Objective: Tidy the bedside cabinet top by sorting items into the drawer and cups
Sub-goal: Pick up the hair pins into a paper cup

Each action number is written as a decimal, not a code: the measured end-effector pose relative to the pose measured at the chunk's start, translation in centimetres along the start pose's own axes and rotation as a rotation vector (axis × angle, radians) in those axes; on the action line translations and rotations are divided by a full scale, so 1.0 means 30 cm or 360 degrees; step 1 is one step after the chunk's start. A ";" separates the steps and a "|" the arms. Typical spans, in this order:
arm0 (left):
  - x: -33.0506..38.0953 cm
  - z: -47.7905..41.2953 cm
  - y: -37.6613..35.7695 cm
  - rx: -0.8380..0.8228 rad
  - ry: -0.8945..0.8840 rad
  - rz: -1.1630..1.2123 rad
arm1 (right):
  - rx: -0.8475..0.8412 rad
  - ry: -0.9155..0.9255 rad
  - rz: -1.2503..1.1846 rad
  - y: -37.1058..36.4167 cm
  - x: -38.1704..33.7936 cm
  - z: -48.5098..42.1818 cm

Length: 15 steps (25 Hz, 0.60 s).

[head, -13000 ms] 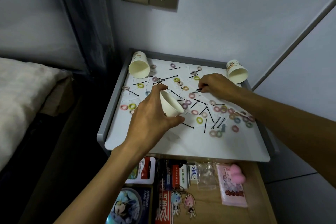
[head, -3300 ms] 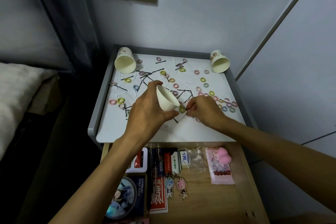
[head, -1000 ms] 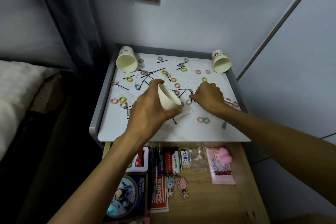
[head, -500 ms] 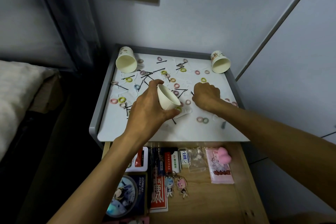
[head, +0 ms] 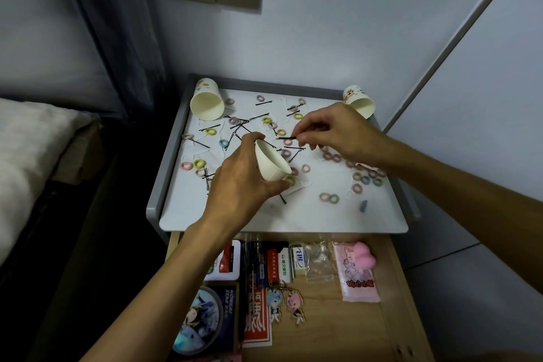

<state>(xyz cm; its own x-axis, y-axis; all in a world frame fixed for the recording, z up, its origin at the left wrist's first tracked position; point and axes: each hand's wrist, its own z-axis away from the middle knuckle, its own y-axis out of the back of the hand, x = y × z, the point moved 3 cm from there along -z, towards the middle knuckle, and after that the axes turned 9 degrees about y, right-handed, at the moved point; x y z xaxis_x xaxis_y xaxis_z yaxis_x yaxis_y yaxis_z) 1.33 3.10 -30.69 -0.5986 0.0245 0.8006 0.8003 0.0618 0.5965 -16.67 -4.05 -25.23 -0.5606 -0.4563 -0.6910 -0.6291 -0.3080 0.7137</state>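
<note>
R grip (head: 338, 132) pinches hairpin (head: 285, 137) (black) near cup (head: 272, 164) held by L grip (head: 241, 182)

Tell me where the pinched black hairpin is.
Head view: the right hand pinches the black hairpin above the cabinet top, just beyond the paper cup held by the left hand.

- Front strip of the table (head: 308, 217) lies bare, open toward the drawer (head: 338, 317)
- Tipped cups (head: 207, 103) fill both back corners; rings (head: 329, 198) and pins (head: 263, 102) litter the middle
</note>
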 end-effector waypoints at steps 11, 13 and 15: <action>-0.032 -0.031 0.052 0.0114 0.0079 0.0036 | 0.0274 -0.0048 0.0061 -0.037 0.137 -0.156; -0.044 -0.038 0.065 0.0132 0.0075 0.0098 | 0.0303 -0.0167 0.0359 -0.002 0.255 -0.239; -0.049 -0.047 0.080 0.0172 0.0079 0.0130 | 0.0353 -0.0248 0.0574 0.035 0.343 -0.325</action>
<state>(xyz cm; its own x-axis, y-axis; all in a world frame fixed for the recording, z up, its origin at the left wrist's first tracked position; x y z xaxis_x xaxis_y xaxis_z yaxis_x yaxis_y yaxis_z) 4.18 1.81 -30.36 -0.5270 -0.0156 0.8497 0.8362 0.1689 0.5217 -17.86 -17.22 -30.48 -0.8289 -0.3653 -0.4237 -0.4692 0.0416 0.8821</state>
